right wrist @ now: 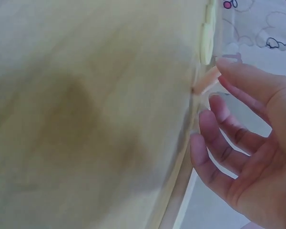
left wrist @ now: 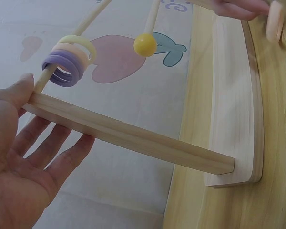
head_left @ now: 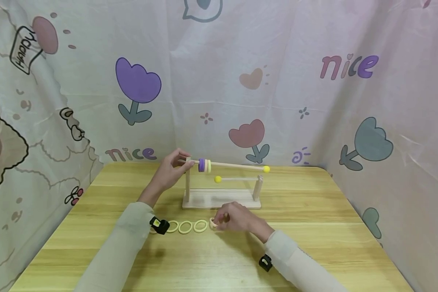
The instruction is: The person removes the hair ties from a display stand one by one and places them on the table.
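Note:
At the top of the left post (head_left: 187,184) of a wooden stand (head_left: 222,198), my left hand (head_left: 169,172) grips the post, thumb on one side and fingers on the other. A long rod (head_left: 237,164) runs from there to a yellow ball (head_left: 266,169). Purple rings (left wrist: 64,67), a peach ring and a pale yellow ring hang on it near my thumb. In front of the base, my right hand (head_left: 237,217) pinches a peach ring (right wrist: 207,80) between thumb and index finger, tilted on edge. Its other fingers are loosely bent.
Several pale yellow rings (head_left: 185,227) lie in a row on the wooden table (head_left: 295,251), left of my right hand. A second, lower rod with a yellow ball (head_left: 217,179) extends from the right post (head_left: 257,188). A printed cloth (head_left: 204,81) hangs behind the table.

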The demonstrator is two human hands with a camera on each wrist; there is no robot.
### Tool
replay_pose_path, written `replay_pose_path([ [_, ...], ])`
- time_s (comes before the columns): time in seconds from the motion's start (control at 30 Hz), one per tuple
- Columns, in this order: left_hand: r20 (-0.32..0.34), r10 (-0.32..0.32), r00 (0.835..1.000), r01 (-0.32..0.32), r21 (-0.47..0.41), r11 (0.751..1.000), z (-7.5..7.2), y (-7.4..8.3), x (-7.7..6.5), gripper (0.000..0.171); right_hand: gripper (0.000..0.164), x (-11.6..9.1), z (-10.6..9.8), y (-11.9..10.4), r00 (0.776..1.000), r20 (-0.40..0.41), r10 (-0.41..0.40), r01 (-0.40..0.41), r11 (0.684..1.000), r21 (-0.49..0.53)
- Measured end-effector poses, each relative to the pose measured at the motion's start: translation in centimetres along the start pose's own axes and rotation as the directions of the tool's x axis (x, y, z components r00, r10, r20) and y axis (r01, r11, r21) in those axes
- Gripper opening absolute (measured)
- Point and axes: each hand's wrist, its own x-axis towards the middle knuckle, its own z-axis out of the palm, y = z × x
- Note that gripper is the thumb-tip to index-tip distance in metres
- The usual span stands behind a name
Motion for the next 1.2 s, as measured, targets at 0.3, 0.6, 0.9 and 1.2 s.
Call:
replay_pose_path([
  [0.3,0.01,-0.007,1.0,0.007,-0.007,1.0,0.03,0.02,-0.04,0.04,0.008,0.04,0.63,0.06,1.0,0.026,0.016,-0.016,1.0,-0.002],
  [0.6,0.013,-0.008,1.0,0.008,-0.009,1.0,0.01,0.18,-0.05,0.04,0.007,0.03,0.71,-0.1,1.0,0.021,0.016,-0.015,0.999,-0.05],
  [0.9,0.007,-0.004,1.0,0.004,-0.01,1.0,0.0,0.14,-0.09,0.035,0.005,0.07,0.81,-0.03,1.0,0.015,0.012,-0.011,0.998,-0.068],
  [1.2,0.005,-0.011,1.0,0.011,-0.011,1.0,-0.04,0.04,-0.01,0.037,0.006,0.21,0.94,-0.1,1.0,0.012,0.027,-0.025,0.994,-0.106],
])
